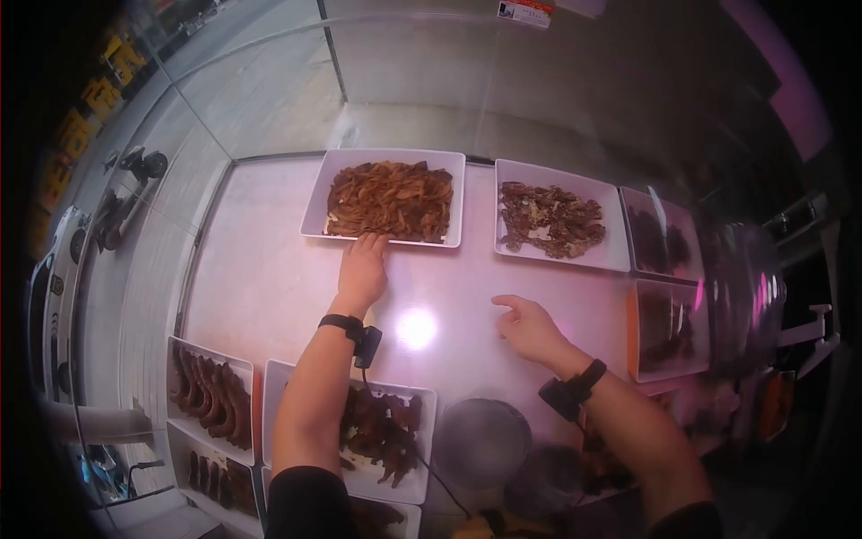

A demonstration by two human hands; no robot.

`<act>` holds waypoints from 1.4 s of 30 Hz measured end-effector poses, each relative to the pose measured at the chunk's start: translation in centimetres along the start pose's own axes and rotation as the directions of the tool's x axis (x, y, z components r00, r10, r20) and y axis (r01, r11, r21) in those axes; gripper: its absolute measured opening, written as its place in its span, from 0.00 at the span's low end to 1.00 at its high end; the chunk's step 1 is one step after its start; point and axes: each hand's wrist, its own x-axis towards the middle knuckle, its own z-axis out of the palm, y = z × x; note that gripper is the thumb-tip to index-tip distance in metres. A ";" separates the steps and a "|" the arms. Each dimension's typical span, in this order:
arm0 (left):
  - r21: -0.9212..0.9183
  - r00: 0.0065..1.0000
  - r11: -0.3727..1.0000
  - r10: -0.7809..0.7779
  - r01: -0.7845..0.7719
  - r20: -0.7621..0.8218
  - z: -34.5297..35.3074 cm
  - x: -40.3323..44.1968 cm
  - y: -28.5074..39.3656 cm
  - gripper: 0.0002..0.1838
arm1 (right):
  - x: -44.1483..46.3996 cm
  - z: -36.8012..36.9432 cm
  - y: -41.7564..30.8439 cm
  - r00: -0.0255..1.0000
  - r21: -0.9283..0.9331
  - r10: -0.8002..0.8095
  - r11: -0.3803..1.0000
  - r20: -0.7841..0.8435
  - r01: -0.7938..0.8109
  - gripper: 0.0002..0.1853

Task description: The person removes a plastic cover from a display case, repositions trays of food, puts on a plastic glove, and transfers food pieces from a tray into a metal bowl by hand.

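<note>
At the back of the counter, a white tray (310, 216) holds a heap of brown, shredded cooked food (391, 198). My left hand (364, 269) reaches forward to this tray, its fingers hooked over the front rim; the thumb is hard to see. My right hand (532, 331) hovers over the counter, to the right of the bright glare spot, holding nothing. Its index finger points left while the other fingers are partly curled. The closest thing beyond it is a second white tray (561, 260) of darker, chopped food (552, 220). Each wrist wears a black band with a small device.
Glass panels (404, 63) enclose the counter (260, 225) at back and left. Trays of dark braised meat (211, 395) stand front left, with another meat tray (422, 485) under my left forearm. A round grey metal container (485, 442) sits between my arms. More trays (669, 332) line the right.
</note>
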 end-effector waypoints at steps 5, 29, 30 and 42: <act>0.041 0.925 0.987 -0.157 0.153 0.346 -2.8 -0.2 0.5 0.25 | 3.5 2.7 0.3 0.982 -0.115 -0.119 0.988 -0.147 0.103 0.25; 0.093 0.961 0.995 0.006 -0.033 0.278 -5.8 -5.7 1.1 0.12 | 7.9 5.5 -1.8 0.960 -0.475 -0.281 0.845 0.002 0.248 0.16; 0.097 0.959 0.994 0.019 -0.048 0.283 -6.3 -6.5 1.0 0.12 | 6.9 5.9 -1.6 0.960 -0.438 -0.281 0.865 -0.016 0.246 0.17; 0.213 0.807 0.963 -0.009 0.167 -0.591 -2.5 -11.7 -16.0 0.15 | 1.4 8.4 0.8 0.986 -0.422 -0.160 0.892 0.037 0.160 0.12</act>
